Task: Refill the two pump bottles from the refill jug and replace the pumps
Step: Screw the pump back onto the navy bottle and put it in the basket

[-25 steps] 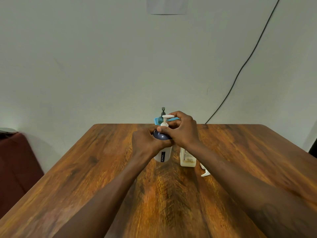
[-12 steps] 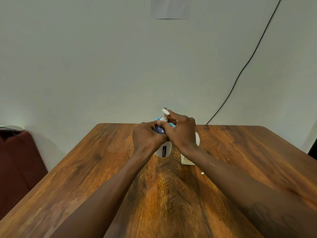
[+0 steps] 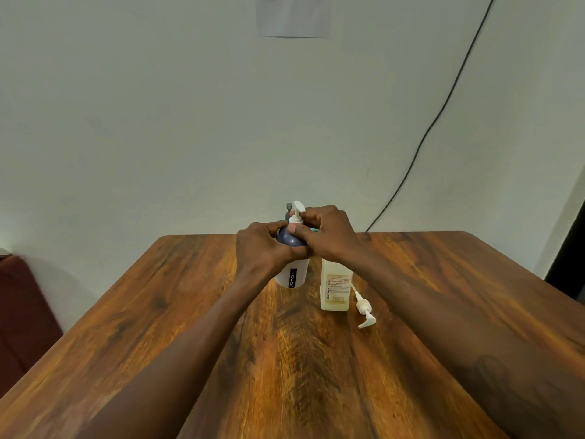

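Note:
A white and dark blue pump bottle [image 3: 292, 275] stands upright on the wooden table [image 3: 285, 359]. My left hand [image 3: 261, 250] grips its shoulder. My right hand [image 3: 327, 234] is closed around the collar of its white pump [image 3: 297, 212], which sits in the neck. Just right of it stands a cream rectangular bottle [image 3: 336, 288] with no pump; its loose white pump [image 3: 364, 307] lies on the table beside it. Behind my hands, a grey nozzle [image 3: 288, 209] and a blue edge [image 3: 315, 230] of another container show; the rest is hidden.
The table's far edge meets a pale wall. A black cable [image 3: 421, 144] runs down the wall at the right. A dark red seat [image 3: 22, 312] stands off the left edge. A paper sheet [image 3: 292, 15] hangs high on the wall.
The white pump's head has turned under my right hand, from pointing right to pointing away. My left hand has kept its hold on the bottle. The cream bottle and loose pump have stayed put.

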### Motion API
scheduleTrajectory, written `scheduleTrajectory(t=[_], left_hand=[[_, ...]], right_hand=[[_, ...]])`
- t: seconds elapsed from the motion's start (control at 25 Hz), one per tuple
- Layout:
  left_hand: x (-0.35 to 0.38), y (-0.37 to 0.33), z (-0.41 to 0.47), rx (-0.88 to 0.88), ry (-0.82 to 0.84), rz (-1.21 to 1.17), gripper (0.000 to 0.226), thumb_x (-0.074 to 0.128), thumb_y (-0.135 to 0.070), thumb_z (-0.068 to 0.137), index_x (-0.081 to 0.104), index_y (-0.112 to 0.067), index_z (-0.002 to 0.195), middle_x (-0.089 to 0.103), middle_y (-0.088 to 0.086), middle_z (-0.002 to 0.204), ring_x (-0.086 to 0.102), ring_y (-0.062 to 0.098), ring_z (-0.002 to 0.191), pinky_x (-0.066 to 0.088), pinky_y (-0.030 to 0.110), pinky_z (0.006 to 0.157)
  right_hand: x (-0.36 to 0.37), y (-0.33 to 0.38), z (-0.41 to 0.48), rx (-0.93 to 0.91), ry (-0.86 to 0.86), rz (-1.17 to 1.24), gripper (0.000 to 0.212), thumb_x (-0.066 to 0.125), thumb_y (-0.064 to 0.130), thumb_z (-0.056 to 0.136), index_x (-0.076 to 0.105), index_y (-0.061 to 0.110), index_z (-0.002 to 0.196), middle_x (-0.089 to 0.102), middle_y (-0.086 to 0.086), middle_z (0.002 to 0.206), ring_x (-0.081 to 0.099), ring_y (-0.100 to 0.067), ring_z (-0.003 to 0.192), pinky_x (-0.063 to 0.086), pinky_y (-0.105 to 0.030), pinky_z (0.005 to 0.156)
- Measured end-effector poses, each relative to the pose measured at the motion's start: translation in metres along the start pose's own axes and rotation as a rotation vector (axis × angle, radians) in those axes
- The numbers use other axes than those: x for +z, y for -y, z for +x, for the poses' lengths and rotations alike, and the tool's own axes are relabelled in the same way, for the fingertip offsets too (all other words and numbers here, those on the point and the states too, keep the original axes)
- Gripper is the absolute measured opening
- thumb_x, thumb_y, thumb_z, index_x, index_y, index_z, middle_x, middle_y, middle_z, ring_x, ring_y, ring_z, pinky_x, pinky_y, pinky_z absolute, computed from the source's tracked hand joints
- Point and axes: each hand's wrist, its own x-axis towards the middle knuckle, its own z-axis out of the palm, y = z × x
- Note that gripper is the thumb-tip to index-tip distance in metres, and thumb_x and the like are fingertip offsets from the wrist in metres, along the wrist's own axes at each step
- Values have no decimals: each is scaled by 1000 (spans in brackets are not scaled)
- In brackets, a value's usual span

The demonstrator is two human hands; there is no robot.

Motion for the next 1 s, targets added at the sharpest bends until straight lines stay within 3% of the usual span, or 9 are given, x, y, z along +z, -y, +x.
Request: scheduleTrajectory(t=[0.08, 0.28, 0.4, 0.48, 0.72, 0.88, 1.0], left_hand=[[7, 1, 15, 7, 17, 19, 52, 84, -61, 59, 79, -32, 101, 78, -9, 89, 70, 5, 74, 60, 24, 68], [39, 10, 65, 32, 1, 37, 54, 76, -67, 60, 76, -30, 99, 78, -10, 91, 69, 6, 74, 59, 25, 69], [57, 33, 99, -19, 123, 98, 91, 84, -69, 50, 68, -26, 128, 73, -3, 123, 71, 13, 100, 58, 27, 89], [68, 51, 111, -95, 203, 132, 110, 92, -63, 47, 58, -17, 141, 66, 4, 136, 68, 19, 113, 51, 26, 93], [111, 108, 119, -118, 187, 179, 56, 92, -46, 63, 79, -15, 108, 79, 1, 98, 70, 10, 79, 61, 33, 75], [136, 128, 127, -102, 291, 321, 22, 82, -32, 80, 81, -20, 99, 77, -1, 96, 68, 14, 77, 60, 36, 70], [154, 140, 130, -30, 386, 490, 17, 74, -38, 87, 80, -24, 94, 75, 0, 91, 66, 17, 75, 59, 37, 68]], right_hand=[[-1, -8, 14, -39, -63, -25, 30, 78, 28, 88, 78, 14, 115, 79, -3, 107, 73, -14, 97, 54, -18, 81], [2, -30, 65, -130, -196, -73, 21, 80, 29, 85, 81, 14, 100, 79, -2, 91, 73, -14, 81, 62, -33, 79], [1, -53, 94, -98, -178, -66, 23, 80, 30, 85, 80, 14, 101, 79, -1, 94, 73, -13, 81, 62, -32, 80], [1, -71, 110, -65, -196, -30, 21, 80, 29, 86, 80, 14, 101, 79, 0, 93, 73, -9, 81, 62, -30, 81], [7, -121, 153, 22, -273, -12, 20, 80, 29, 84, 81, 17, 99, 78, 4, 90, 73, -7, 82, 62, -31, 81], [15, -149, 173, 55, -269, -43, 20, 80, 30, 84, 81, 16, 98, 78, 2, 90, 72, -11, 82, 62, -33, 80], [29, -173, 179, 90, -233, -49, 19, 81, 29, 83, 80, 15, 95, 78, 1, 90, 72, -12, 82, 62, -35, 79]])
